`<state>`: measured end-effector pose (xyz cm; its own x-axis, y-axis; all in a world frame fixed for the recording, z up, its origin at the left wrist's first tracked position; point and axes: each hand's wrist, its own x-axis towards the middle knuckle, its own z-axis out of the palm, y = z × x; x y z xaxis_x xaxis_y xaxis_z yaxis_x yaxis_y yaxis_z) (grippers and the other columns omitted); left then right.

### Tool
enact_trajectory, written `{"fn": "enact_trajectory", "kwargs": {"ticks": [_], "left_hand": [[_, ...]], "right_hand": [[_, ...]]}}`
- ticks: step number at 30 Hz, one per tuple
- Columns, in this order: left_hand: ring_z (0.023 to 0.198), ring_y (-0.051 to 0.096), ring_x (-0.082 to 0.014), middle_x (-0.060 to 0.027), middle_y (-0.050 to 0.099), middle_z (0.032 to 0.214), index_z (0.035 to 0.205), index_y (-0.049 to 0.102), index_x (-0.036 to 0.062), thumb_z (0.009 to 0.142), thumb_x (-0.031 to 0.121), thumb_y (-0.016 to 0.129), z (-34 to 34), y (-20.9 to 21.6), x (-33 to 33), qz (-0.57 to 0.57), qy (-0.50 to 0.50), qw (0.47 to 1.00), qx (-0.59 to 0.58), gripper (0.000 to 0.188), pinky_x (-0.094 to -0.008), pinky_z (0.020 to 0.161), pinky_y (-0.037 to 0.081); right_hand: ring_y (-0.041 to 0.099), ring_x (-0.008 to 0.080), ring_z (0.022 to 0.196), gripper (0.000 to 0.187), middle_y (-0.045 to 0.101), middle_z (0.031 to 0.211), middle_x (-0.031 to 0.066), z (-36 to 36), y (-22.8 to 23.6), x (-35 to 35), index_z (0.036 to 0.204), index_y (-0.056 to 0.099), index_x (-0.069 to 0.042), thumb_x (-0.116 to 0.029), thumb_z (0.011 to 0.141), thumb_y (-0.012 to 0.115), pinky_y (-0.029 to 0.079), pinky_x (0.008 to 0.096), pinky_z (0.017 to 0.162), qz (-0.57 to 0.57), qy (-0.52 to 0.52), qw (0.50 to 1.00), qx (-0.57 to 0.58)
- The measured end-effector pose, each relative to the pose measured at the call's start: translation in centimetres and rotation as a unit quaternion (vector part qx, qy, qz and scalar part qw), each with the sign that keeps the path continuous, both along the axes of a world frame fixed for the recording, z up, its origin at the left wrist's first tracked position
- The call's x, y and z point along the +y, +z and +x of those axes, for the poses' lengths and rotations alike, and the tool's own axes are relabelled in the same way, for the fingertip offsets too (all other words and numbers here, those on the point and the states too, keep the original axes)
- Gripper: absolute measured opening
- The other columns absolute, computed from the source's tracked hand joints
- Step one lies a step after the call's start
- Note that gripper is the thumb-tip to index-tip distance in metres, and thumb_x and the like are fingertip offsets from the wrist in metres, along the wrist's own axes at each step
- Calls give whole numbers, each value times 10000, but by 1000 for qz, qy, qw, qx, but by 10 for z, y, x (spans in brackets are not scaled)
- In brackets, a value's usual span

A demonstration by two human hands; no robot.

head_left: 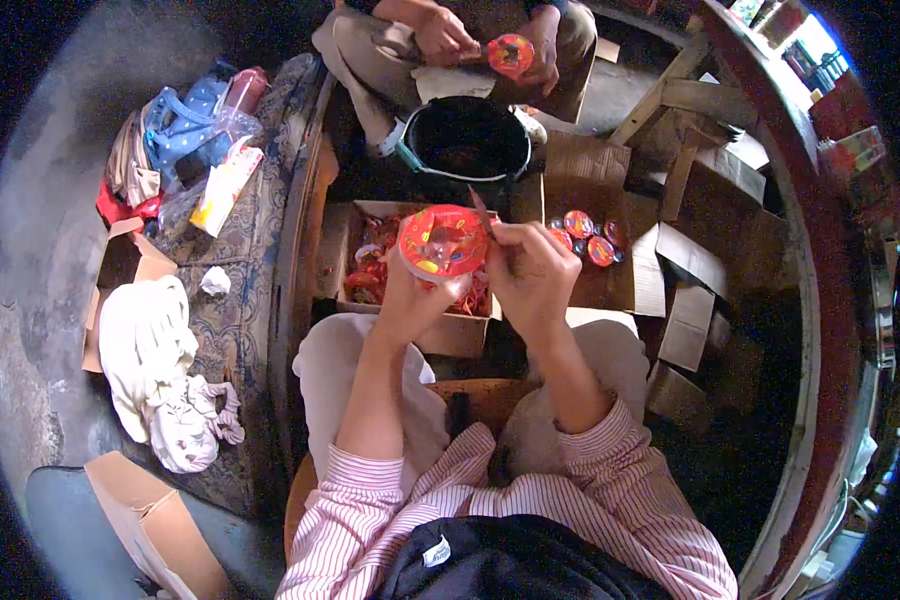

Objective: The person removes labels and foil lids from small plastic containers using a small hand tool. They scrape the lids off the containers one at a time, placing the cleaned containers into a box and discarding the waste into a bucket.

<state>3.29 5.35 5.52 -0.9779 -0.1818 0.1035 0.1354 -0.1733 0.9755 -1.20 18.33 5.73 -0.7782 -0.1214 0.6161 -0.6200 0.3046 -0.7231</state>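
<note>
My left hand (420, 305) is wrapped round a plastic cup with a red printed film lid (442, 242), tilted so its top faces me. In my right hand (532, 275) is a small knife (480, 210), its blade pointing up beside the lid's right rim. Under my hands an open cardboard box (450, 335) holds red film scraps (370, 270). Across from me, a co-worker's hand (540, 50) holds a similar red-lidded cup (510, 56); their other hand (445, 38) is closed at its side, on something I cannot make out.
A black bucket (465, 150) stands between us. To its right, an open carton (625, 285) holds several red-topped cups (600, 250). Bags (185, 130) and white cloth (145, 330) lie on the patterned seat at left. Loose cardboard (685, 325) and a wooden frame (660, 95) are at right.
</note>
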Motion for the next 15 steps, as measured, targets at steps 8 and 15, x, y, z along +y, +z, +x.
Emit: {"fn": "enact_trajectory", "kwargs": {"ticks": [8, 15], "left_hand": [[943, 538, -139, -62, 548, 1046, 1117, 454, 31, 651, 36, 631, 5, -9, 3, -7, -3, 1000, -19, 498, -305, 824, 440], [1102, 428, -155, -89, 383, 1241, 1248, 306, 54, 718, 25, 600, -4, -29, -3, 17, -20, 1000, 4, 607, -322, 922, 370]], "right_hand": [[635, 204, 673, 166, 629, 768, 119, -2, 5, 0, 796, 608, 5, 49, 639, 640, 502, 273, 574, -15, 2, 1000, 12], [635, 199, 682, 150, 632, 776, 116, -1, 8, -2, 798, 610, 0, 45, 658, 641, 504, 272, 596, -21, -29, 999, 30]]}}
